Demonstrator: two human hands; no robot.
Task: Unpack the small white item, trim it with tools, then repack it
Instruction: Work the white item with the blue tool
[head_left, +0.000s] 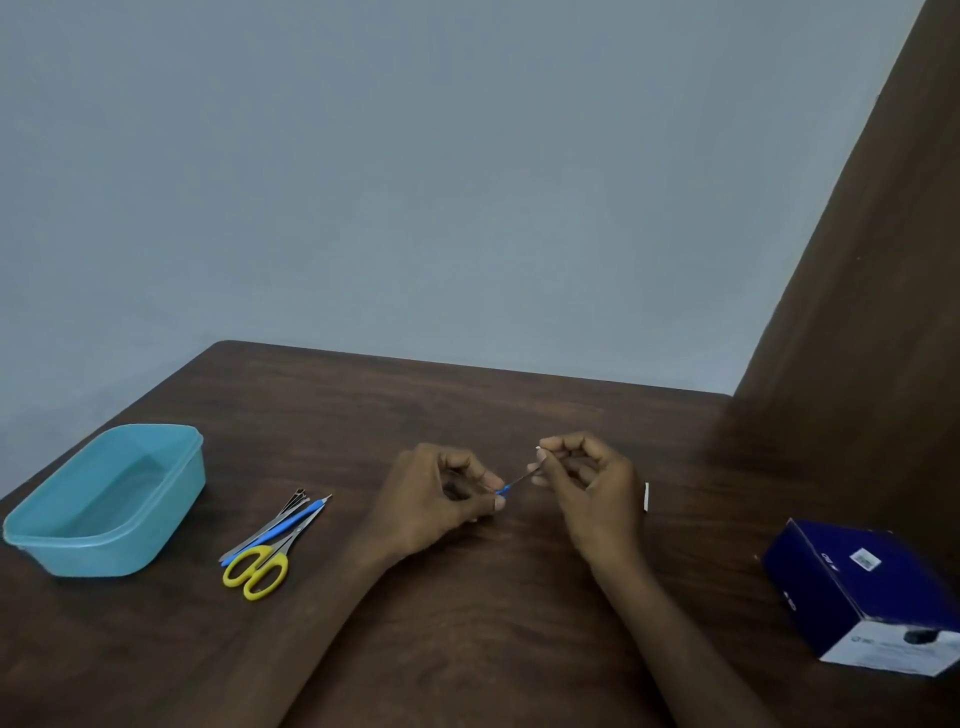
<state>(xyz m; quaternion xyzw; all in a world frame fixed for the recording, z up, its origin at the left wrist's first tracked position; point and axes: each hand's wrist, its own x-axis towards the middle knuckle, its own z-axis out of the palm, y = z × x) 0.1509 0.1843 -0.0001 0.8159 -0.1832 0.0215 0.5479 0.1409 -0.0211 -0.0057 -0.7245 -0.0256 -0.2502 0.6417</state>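
No text here is legible to you. The dark blue box (862, 592) at your right carries a small white barcode sticker (865, 559) on its top face and pale printing on its white end panel (898, 652), both too blurred to read.

Thin blue-handled tool (511, 484), apparently between fingertips

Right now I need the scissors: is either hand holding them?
No, the scissors lie on the table, left of both hands.
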